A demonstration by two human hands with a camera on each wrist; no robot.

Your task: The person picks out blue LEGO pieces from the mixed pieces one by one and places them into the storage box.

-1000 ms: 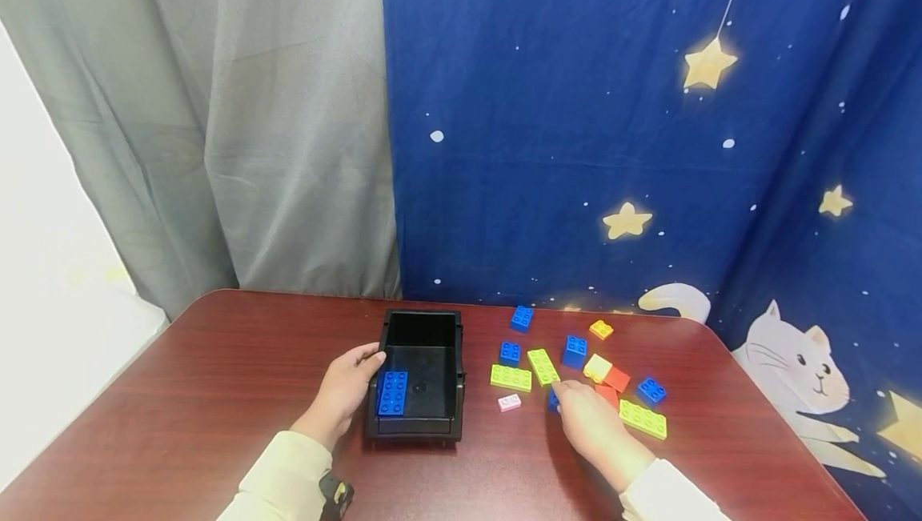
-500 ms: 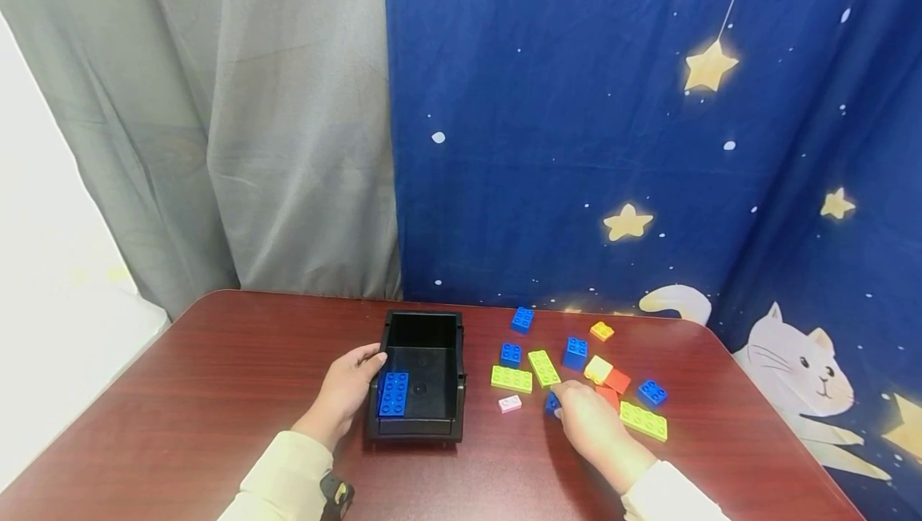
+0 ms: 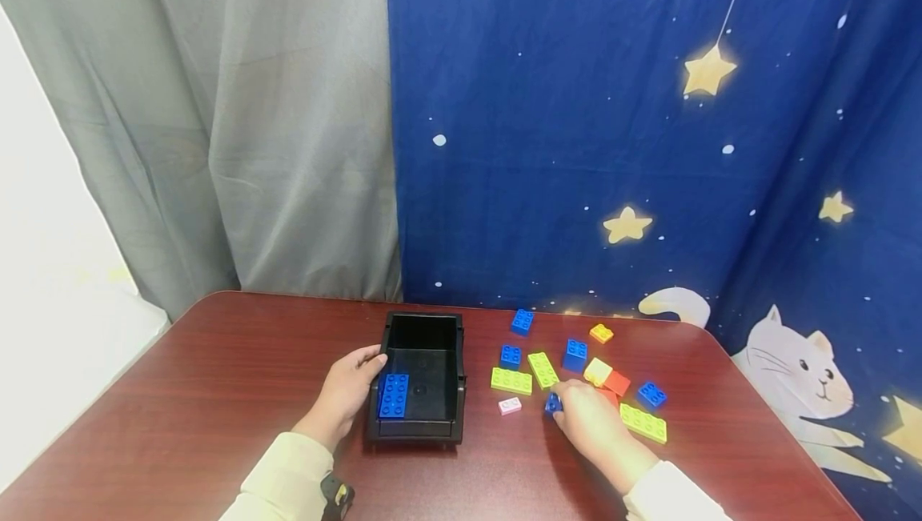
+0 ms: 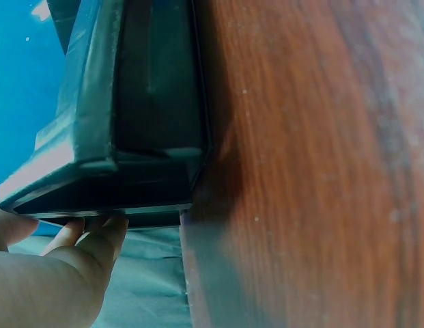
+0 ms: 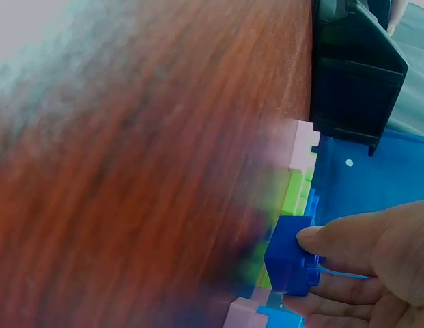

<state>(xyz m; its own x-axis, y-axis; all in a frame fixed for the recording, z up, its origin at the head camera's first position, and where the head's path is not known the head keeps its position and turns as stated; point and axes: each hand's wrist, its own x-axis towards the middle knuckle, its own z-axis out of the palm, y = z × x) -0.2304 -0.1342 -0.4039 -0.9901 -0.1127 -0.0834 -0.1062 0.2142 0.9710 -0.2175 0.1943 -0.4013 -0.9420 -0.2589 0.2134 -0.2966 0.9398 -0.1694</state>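
A black plastic bin (image 3: 414,427) stands on the table, and my left hand (image 3: 346,391) grips its left wall with the thumb over the rim. Inside, at the near left, lies a blue eight-stud building brick (image 3: 393,395). My right hand (image 3: 592,429) is among the loose bricks and pinches a small blue brick (image 5: 289,254) between thumb and fingers. In the head view, part of that brick is hidden behind the hand. A pink brick (image 3: 509,406) lies left of this hand, with a lime brick (image 3: 543,370) just beyond it.
Several other bricks surround the right hand: blue (image 3: 575,354), yellow (image 3: 598,370), red (image 3: 616,381), and lime (image 3: 643,422). Another blue brick (image 3: 522,322) sits near the back edge of the table (image 3: 259,361). Curtains (image 3: 504,145) hang behind.
Slightly more of the blue brick shows beside my right fingers. My left hand and the bin stay put; the head view tilts up very slightly.
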